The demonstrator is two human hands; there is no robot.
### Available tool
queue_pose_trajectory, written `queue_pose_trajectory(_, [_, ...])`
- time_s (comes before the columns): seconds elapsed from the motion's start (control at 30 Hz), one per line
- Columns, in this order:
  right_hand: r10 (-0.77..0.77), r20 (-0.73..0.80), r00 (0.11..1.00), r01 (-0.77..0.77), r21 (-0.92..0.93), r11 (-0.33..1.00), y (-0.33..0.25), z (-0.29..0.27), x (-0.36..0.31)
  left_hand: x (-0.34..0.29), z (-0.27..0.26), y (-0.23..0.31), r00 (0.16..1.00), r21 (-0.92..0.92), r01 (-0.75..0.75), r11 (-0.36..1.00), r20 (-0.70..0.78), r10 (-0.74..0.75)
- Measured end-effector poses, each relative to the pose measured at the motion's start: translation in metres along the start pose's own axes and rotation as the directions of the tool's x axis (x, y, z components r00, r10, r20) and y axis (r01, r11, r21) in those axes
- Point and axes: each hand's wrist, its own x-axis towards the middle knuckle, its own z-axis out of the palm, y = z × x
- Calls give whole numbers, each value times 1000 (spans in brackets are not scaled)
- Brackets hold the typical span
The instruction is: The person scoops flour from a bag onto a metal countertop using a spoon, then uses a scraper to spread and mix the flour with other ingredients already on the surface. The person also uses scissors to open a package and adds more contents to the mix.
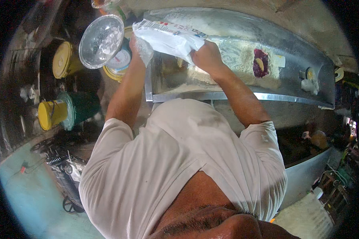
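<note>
A white printed plastic bag (169, 42) is stretched between my two hands over the left end of a metal worktable (283, 36). My left hand (135, 44) grips the bag's left side, its fingers partly hidden by the plastic. At the opposite side, my right hand (206, 56) is closed on the bag's lower right edge. What the bag contains cannot be seen. Just left of my left hand, a round metal bowl (101, 42) with white residue sits above a dial scale (119, 59).
Pale flour (243, 59) is spread along the worktable, around a dark purple mass (260, 65) with a yellow piece on it. A small round container (310, 75) stands at the right end. Yellow buckets (63, 59) and a green bin (77, 109) are on the left.
</note>
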Motion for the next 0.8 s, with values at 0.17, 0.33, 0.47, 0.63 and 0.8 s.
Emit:
queue_pose_trajectory(0.17, [176,247,953,-200,77,977,-10,0,3,-3,-8,-7,981,-29,30,999,-190,-34])
queue_pose_trajectory(0.33, [325,146,934,-356,433,828,19,44,-31,-24,7,0,961,135,126,983,-261,-88])
queue_pose_trajectory(0.47, [695,302,653,-664,669,333,-24,54,-29,-2,-47,-20,953,190,230,954,-243,-182])
queue_pose_trajectory(0.63, [598,382,705,-709,394,584,59,103,-63,4,-67,-30,935,247,310,918,-253,-248])
queue_pose_trajectory(0.8, [573,532,624,-750,614,247,-24,38,-34,-6,-66,-20,942,60,219,974,-273,-195])
